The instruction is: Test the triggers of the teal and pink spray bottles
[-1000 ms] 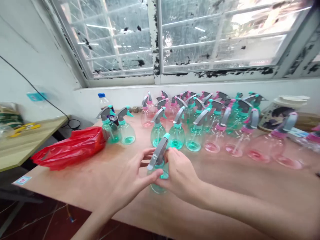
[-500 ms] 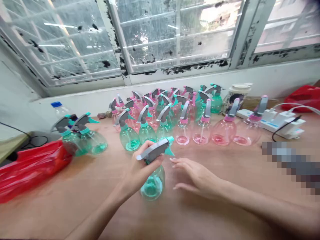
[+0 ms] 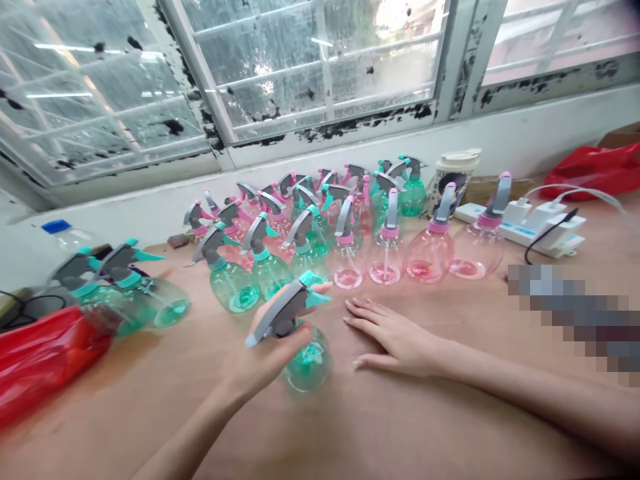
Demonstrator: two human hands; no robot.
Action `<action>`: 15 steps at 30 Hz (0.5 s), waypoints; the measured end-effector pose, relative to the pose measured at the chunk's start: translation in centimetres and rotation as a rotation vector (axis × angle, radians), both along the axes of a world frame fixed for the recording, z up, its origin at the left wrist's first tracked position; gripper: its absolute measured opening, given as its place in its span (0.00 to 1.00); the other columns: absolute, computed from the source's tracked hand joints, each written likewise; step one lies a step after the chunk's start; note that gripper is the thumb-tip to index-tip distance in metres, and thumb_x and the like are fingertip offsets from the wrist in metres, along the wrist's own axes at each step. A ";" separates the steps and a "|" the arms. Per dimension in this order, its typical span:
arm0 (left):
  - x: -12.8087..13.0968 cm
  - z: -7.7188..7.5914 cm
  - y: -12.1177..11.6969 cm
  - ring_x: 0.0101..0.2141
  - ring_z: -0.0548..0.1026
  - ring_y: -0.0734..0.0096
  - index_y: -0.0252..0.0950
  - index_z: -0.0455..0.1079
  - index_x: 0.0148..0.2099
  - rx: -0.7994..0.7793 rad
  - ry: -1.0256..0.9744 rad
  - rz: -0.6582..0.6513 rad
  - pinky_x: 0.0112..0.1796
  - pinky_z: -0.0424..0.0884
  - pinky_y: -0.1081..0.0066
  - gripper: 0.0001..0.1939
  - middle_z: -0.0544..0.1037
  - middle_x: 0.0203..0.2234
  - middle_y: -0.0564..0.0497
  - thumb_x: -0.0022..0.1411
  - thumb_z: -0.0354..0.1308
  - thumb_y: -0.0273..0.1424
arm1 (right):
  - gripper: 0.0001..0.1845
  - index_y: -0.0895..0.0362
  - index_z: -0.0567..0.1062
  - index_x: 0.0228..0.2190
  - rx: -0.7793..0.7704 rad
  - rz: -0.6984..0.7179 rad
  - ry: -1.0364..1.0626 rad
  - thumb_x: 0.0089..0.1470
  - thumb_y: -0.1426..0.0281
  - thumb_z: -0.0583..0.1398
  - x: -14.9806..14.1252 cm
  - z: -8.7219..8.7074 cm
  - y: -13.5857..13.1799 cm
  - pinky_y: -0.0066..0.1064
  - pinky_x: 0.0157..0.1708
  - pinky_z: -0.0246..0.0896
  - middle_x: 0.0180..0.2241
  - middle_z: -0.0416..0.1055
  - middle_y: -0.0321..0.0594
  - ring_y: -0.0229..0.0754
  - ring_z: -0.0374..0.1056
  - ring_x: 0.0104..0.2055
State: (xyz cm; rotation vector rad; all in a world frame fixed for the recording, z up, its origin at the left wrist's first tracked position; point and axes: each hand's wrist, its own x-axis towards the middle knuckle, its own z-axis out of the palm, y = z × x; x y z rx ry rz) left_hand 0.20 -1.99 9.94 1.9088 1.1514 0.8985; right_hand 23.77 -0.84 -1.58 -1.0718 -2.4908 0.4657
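My left hand [image 3: 267,357] is wrapped round the neck of a green spray bottle [image 3: 310,363], just under its grey and teal trigger head. The bottle stands at the front of the group, its nozzle facing right. To its right, my right hand [image 3: 393,337] lies on the table [image 3: 380,427], empty, with fingers stretched out and apart. Behind the hands runs a row of green spray bottles [image 3: 235,287] and pink spray bottles [image 3: 347,263], with several more crowded behind them. Two green spray bottles [image 3: 170,303] stand off to the left.
A red plastic bag [image 3: 45,367] lies at the left edge, near a blue-capped bottle [image 3: 63,233]. At the right are a lidded cup [image 3: 453,177], a white power strip [image 3: 545,230] with plugs and cables, another red bag [image 3: 595,173] and a blurred-out object. Behind rises a window wall.
My right hand has let go of the spray bottle and settled on the table to its right. The left hand keeps hold, and the bottle's head has turned rightward. The view has swung right.
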 end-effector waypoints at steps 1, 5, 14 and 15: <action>-0.1 -0.1 0.0 0.45 0.78 0.53 0.42 0.71 0.50 -0.009 -0.005 -0.003 0.37 0.75 0.65 0.19 0.78 0.47 0.45 0.55 0.55 0.31 | 0.44 0.61 0.63 0.62 -0.001 0.000 -0.002 0.55 0.45 0.57 0.0 0.0 0.0 0.55 0.65 0.44 0.67 0.50 0.54 0.59 0.46 0.69; -0.3 -0.6 0.2 0.36 0.80 0.58 0.44 0.68 0.52 0.011 -0.030 0.048 0.31 0.74 0.67 0.22 0.80 0.44 0.47 0.53 0.55 0.28 | 0.42 0.58 0.62 0.63 0.014 0.011 0.031 0.55 0.46 0.59 0.1 -0.2 0.1 0.54 0.65 0.44 0.67 0.50 0.52 0.58 0.45 0.69; -0.5 0.3 0.8 0.35 0.79 0.58 0.44 0.73 0.50 -0.018 0.017 -0.062 0.36 0.76 0.64 0.21 0.81 0.38 0.50 0.53 0.56 0.29 | 0.42 0.56 0.62 0.63 0.007 0.005 0.048 0.55 0.46 0.59 0.1 -0.3 0.1 0.55 0.65 0.45 0.67 0.51 0.51 0.58 0.46 0.69; -0.6 0.3 0.9 0.37 0.79 0.58 0.44 0.74 0.48 -0.007 0.017 -0.037 0.36 0.77 0.64 0.19 0.80 0.39 0.50 0.53 0.58 0.30 | 0.42 0.56 0.62 0.63 0.002 0.003 0.043 0.55 0.46 0.59 0.1 -0.2 0.1 0.55 0.65 0.45 0.67 0.51 0.51 0.58 0.46 0.69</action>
